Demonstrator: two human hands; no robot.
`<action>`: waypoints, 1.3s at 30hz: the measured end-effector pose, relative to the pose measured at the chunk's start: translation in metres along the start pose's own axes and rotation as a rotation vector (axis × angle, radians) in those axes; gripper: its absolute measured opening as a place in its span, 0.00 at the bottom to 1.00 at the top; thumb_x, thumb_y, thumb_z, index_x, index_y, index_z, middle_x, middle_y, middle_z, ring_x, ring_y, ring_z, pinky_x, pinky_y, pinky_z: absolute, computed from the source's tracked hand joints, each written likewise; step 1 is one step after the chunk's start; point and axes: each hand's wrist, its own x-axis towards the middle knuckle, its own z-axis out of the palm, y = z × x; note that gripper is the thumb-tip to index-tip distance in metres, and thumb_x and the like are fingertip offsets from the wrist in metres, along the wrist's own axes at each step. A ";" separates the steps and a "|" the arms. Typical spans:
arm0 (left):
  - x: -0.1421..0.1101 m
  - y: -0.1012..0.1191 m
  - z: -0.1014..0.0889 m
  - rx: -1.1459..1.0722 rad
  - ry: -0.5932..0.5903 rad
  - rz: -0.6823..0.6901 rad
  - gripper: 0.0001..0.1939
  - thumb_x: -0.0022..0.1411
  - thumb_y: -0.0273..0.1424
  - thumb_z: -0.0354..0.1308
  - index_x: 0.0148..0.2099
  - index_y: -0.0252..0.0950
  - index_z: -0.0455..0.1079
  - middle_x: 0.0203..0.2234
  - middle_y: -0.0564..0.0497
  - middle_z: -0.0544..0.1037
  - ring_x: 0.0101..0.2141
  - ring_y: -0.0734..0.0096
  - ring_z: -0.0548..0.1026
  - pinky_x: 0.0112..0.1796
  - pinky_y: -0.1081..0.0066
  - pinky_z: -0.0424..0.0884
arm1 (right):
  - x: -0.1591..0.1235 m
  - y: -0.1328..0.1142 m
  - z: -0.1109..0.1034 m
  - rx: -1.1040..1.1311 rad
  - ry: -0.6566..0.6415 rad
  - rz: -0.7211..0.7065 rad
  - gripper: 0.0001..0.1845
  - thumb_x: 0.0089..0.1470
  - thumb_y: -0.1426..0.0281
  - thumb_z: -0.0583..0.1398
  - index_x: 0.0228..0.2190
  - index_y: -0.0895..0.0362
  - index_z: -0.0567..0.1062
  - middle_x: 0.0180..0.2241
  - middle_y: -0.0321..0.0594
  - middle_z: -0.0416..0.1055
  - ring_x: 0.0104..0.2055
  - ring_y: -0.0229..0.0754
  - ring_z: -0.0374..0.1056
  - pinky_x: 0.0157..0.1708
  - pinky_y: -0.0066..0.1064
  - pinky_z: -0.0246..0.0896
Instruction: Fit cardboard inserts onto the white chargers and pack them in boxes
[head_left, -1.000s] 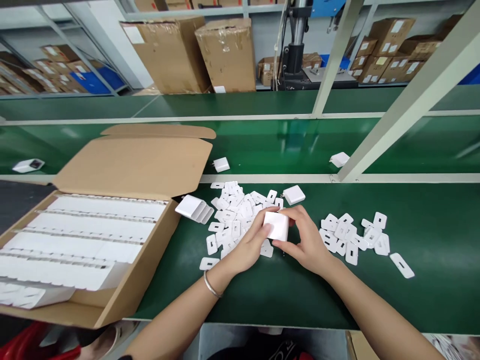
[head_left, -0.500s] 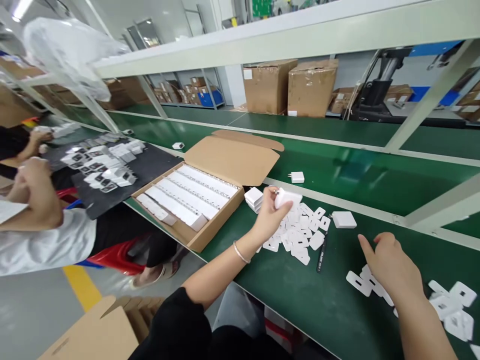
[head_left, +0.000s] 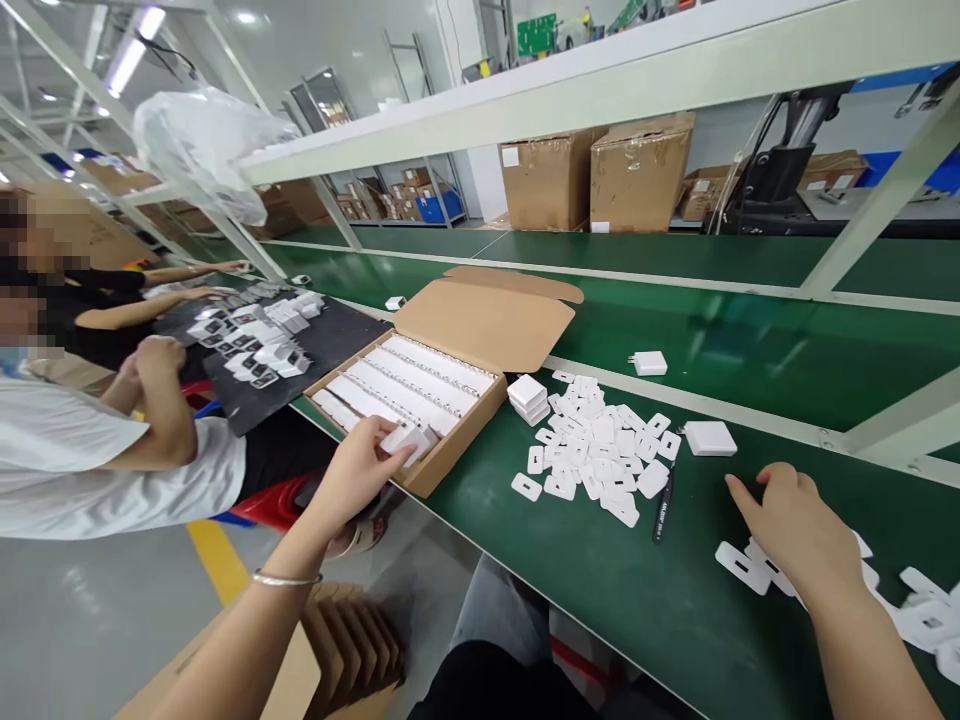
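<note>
At the near corner of an open cardboard box (head_left: 463, 432), my left hand (head_left: 352, 475) pinches a white plug charger (head_left: 407, 442) between thumb and fingers. Rows of white chargers (head_left: 405, 375) fill much of the box. My right hand (head_left: 799, 530) hovers or rests over white slotted cards (head_left: 742, 567), its thumb apart from loosely bent fingers, with nothing visible in it. A heap of similar cards (head_left: 600, 440) lies between the hands, beside a slim black tool (head_left: 663, 508). One white charger (head_left: 709, 438) lies just beyond my right hand; several are stacked (head_left: 528, 393) by the box.
Another charger (head_left: 649, 363) lies near the white rail. More cards (head_left: 930, 620) spread at far right. To the left, a black mat (head_left: 225, 390) bears many chargers, with co-workers seated beside it. A shelf beam (head_left: 480, 105) crosses above; flattened cartons (head_left: 352, 640) stand below.
My left hand has carried the charger leftward from above the card heap to the box's near corner. My right hand stays nearly in place. The view has shifted slightly left.
</note>
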 end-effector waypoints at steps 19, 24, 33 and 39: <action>0.034 -0.016 0.020 0.372 -0.263 0.117 0.28 0.60 0.56 0.59 0.45 0.38 0.58 0.41 0.42 0.75 0.38 0.53 0.79 0.39 0.62 0.74 | -0.007 -0.002 -0.011 -0.121 0.013 -0.032 0.20 0.67 0.58 0.50 0.45 0.59 0.73 0.46 0.55 0.69 0.34 0.52 0.74 0.27 0.39 0.65; 0.040 0.004 -0.003 0.298 -0.051 0.225 0.22 0.63 0.56 0.55 0.39 0.43 0.57 0.36 0.50 0.71 0.36 0.57 0.74 0.35 0.64 0.69 | -0.010 0.001 -0.010 -0.173 -0.076 -0.005 0.17 0.68 0.59 0.55 0.46 0.60 0.72 0.45 0.51 0.68 0.37 0.51 0.76 0.30 0.37 0.66; 0.012 0.198 0.081 0.103 -0.188 0.740 0.09 0.70 0.38 0.54 0.47 0.40 0.65 0.45 0.46 0.76 0.35 0.61 0.77 0.32 0.66 0.67 | -0.012 -0.004 0.002 -0.127 0.025 -0.091 0.10 0.69 0.68 0.56 0.45 0.62 0.71 0.48 0.55 0.69 0.41 0.53 0.76 0.32 0.36 0.65; 0.027 0.365 0.202 0.118 -0.377 0.892 0.18 0.71 0.38 0.58 0.57 0.34 0.66 0.54 0.39 0.72 0.52 0.52 0.76 0.47 0.63 0.73 | -0.010 -0.008 0.013 -0.070 0.116 -0.098 0.08 0.66 0.71 0.59 0.45 0.61 0.70 0.48 0.56 0.70 0.46 0.54 0.76 0.38 0.37 0.69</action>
